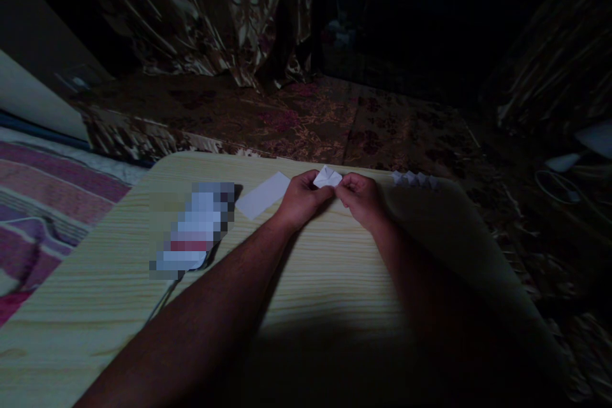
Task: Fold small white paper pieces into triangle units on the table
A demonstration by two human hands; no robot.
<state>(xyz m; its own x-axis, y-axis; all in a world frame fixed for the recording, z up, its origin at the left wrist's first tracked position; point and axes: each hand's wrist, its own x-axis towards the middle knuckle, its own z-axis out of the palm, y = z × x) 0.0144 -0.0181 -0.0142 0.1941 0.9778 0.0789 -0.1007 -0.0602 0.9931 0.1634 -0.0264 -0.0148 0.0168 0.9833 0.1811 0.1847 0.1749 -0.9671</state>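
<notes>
A small piece of folded white paper (327, 176) is held up between my two hands near the far edge of the table. My left hand (306, 194) grips its left side, thumb in front and fingers behind. At the right corner, my right hand (357, 194) pinches the paper between thumb and curled fingers. Creases and a raised fold show on its top part. Left of my left hand lies a flat sheet of white paper (262, 195). Several small folded white paper pieces (415, 179) stand in a row to the right of my right hand.
The pale wooden table (329, 274) has a pixelated device (196, 226) on its left, with a cable running toward me. A striped bed cover (43, 197) is at the left. Beyond the table are a patterned ledge (287, 115) and shiny curtains (239, 6). The right side is dark.
</notes>
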